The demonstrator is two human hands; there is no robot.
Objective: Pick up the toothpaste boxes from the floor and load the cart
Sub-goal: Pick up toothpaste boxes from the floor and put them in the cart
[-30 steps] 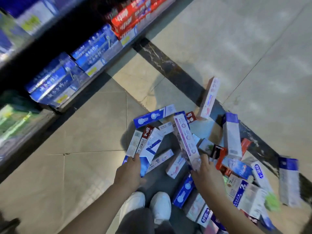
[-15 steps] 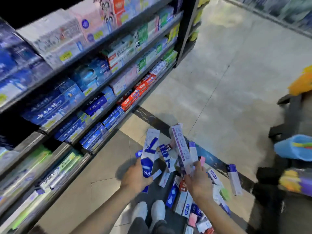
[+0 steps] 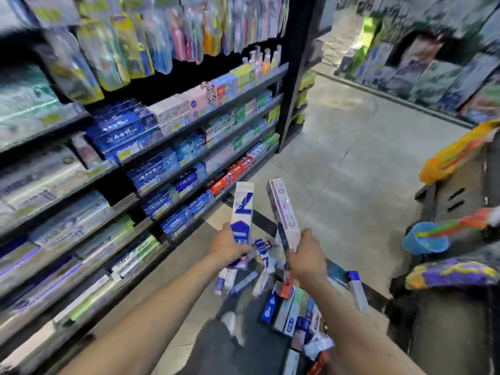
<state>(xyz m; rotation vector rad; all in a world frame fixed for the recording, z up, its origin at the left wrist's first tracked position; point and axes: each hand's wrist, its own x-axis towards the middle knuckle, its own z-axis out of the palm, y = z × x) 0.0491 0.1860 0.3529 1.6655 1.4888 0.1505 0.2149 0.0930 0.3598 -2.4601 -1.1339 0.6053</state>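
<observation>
1. the left hand (image 3: 230,246) is clamped round the lower end of a white and blue box (image 3: 242,212), which stands nearly upright above the fingers. a smaller box may be caught under the same grip, but blur hides it.
2. the right hand (image 3: 307,259) is closed on the lower end of a pink and white box (image 3: 284,212), tilted slightly away to the left of that hand.
3. the two held boxes are near each other and not touching.
4. below and between the hands, many more toothpaste boxes (image 3: 281,307) lie in a loose heap on the floor (image 3: 338,185).
5. the cart (image 3: 454,201) is off to the right of the right hand and well apart from it, with a blue tub (image 3: 424,242) on its near side.
6. the step in hand looks like carrying both boxes over to the cart.
7. to do it well, i would keep both grips firm low on the boxes, swing right, and lay them flat side by side in an open part of the cart rather than dropping them end-on.
8. watch the feet, since loose boxes lie just beside the shoe (image 3: 230,322).
</observation>
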